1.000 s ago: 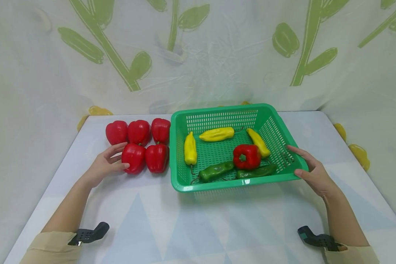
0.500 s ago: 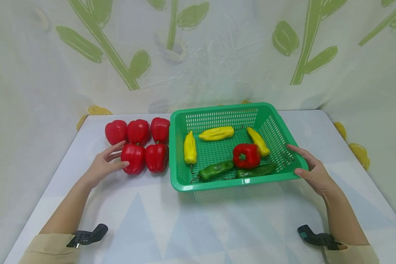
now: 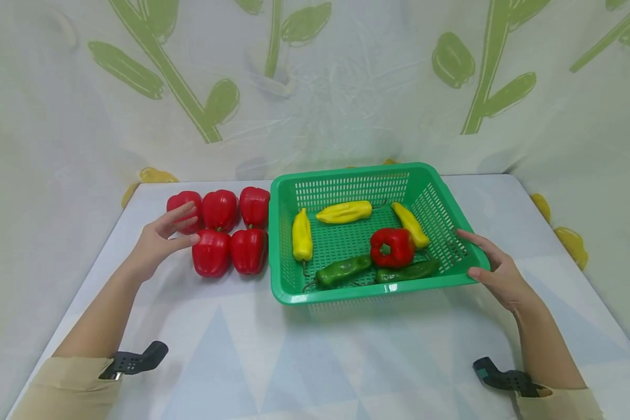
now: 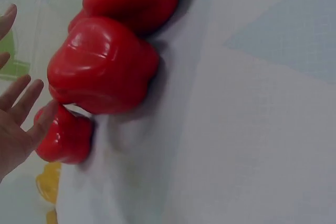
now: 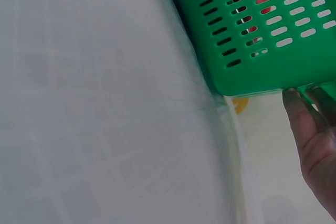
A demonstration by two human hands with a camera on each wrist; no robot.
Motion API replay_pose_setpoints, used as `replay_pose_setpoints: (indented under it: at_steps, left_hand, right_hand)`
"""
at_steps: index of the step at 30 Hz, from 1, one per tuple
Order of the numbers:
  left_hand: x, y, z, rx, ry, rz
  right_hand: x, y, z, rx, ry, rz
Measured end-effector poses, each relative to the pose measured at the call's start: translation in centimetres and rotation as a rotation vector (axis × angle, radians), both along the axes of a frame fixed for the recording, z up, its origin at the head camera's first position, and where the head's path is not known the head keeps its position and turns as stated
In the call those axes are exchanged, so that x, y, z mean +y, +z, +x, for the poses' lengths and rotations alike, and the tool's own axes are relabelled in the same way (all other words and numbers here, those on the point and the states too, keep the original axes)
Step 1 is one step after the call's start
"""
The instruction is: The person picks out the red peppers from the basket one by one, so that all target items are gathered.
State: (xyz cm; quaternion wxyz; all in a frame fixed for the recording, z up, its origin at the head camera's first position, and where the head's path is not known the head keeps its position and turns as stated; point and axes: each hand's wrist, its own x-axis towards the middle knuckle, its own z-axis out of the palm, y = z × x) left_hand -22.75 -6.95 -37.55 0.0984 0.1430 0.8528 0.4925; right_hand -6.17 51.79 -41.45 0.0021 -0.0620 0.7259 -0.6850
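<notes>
My left hand [image 3: 154, 242] hovers with spread fingers at the left end of two rows of several red bell peppers. Its thumb tip is by the front-left bell pepper [image 3: 212, 254], and its fingers partly cover the back-left bell pepper [image 3: 178, 201]. In the left wrist view nothing lies in the hand [image 4: 13, 140]. My right hand [image 3: 504, 277] holds the near right corner of a green slotted basket [image 3: 399, 290], thumb at the rim. The right wrist view shows fingers [image 5: 300, 116] against the basket's rim. Inside lie one red bell pepper [image 3: 392, 248], yellow peppers [image 3: 345, 212] and green peppers [image 3: 343, 272].
The basket's left wall stands close beside the right-hand bell peppers [image 3: 249, 251]. A pale table [image 3: 315, 361] with blue triangles spreads in front. Behind it and at the sides hangs a whitish cloth [image 3: 346, 105] with green leaf prints.
My left hand has pulled back and up from the front-left bell pepper, its fingers spreading over the back-left one. The peppers stay put; the right hand and basket look unmoved.
</notes>
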Motion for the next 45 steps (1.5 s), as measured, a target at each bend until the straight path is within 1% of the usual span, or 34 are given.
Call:
replay_pose_setpoints:
  at_steps: [4,11,15,17,21,27,35,40,45]
  left_hand:
    - [0.8,1.3,-0.7,0.005,-0.02,-0.026]
    - [3.1,3.4,-1.6,-0.026,-0.05,-0.05]
    - [4.4,5.1,-1.9,-0.004,-0.107,-0.057]
    - [5.1,5.9,-2.1,0.008,-0.138,-0.042]
    - [6.4,7.0,-2.7,0.038,-0.2,-0.017]
    - [8.0,8.1,-3.6,0.065,-0.289,0.023]
    - [10.7,9.0,-4.6,0.076,-0.362,0.032]
    - [12.5,9.3,-4.9,0.049,-0.422,0.077]
    - [14.1,9.4,-5.1,-0.008,-0.484,0.099]
  right_hand:
    - [0.0,0.0,0.0,0.0,-0.002,0.002]
    - [-0.1,0.2,0.1,-0.006,-0.022,0.024]
    - [-0.2,0.0,0.1,0.004,-0.011,0.012]
    - [-0.2,-0.1,0.1,0.009,-0.006,0.008]
    - [-0.1,-0.1,0.1,0.008,-0.006,0.013]
    - [0.0,-0.1,0.2,0.005,-0.013,0.023]
    - [0.0,0.0,0.1,0.0,-0.02,0.037]
    - [-0.1,0.1,0.1,0.008,-0.019,0.035]
    - [-0.2,0.0,0.2,0.015,-0.012,0.033]
